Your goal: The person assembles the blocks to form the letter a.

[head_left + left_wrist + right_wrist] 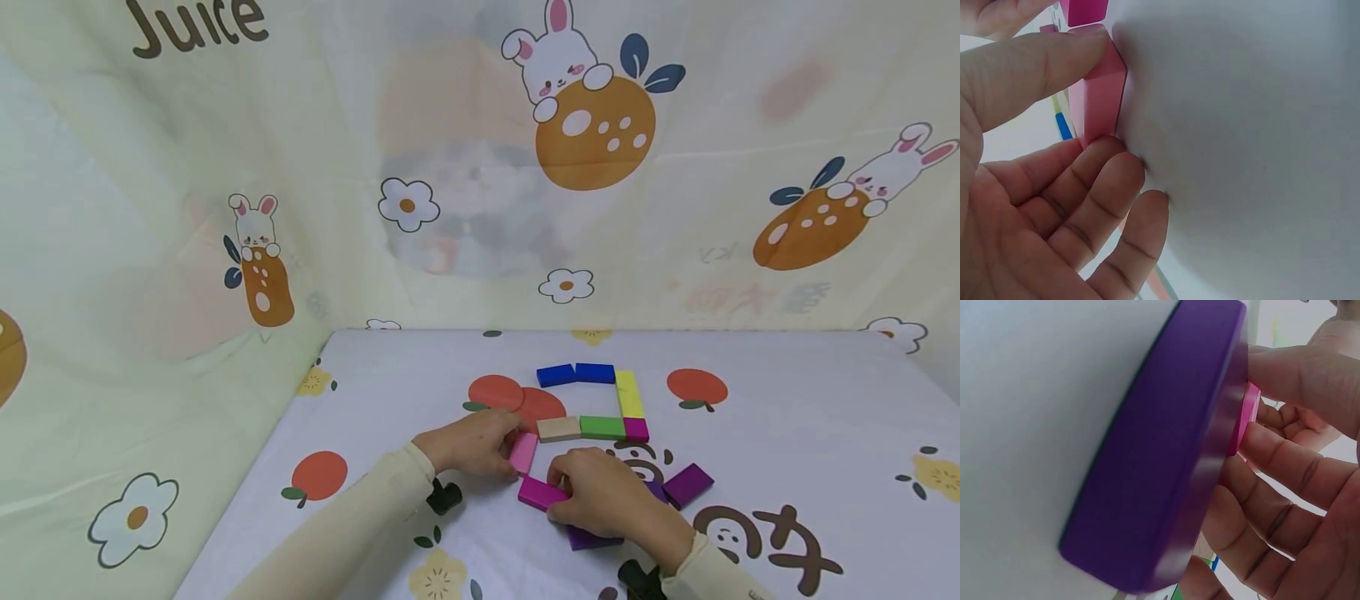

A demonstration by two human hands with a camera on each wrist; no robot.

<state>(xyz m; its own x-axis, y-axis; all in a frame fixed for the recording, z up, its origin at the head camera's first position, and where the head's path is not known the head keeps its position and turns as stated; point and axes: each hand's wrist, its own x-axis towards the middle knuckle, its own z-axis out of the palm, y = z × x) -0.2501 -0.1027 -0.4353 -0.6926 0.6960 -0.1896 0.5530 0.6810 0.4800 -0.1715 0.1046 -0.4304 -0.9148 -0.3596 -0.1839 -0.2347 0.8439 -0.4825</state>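
My left hand (476,442) holds a light pink block (523,452) between its thumb and fingers. In the left wrist view the thumb lies across one end of that pink block (1100,94), with fingertips at the other end. Just nearer to me, my right hand (603,492) pinches a magenta block (542,492) at its right end; the fingers hide part of it. A dark purple block (592,539) lies partly under the right hand, and it fills the middle of the right wrist view. The pink block's far end lies close to a beige block (558,429).
From the beige block a row continues through a green block (602,427) to a small magenta block (636,430). A yellow block (630,393) runs back toward two blue blocks (595,373). Right of the right hand lies another purple block (688,486), beside a partly hidden violet one (655,490).
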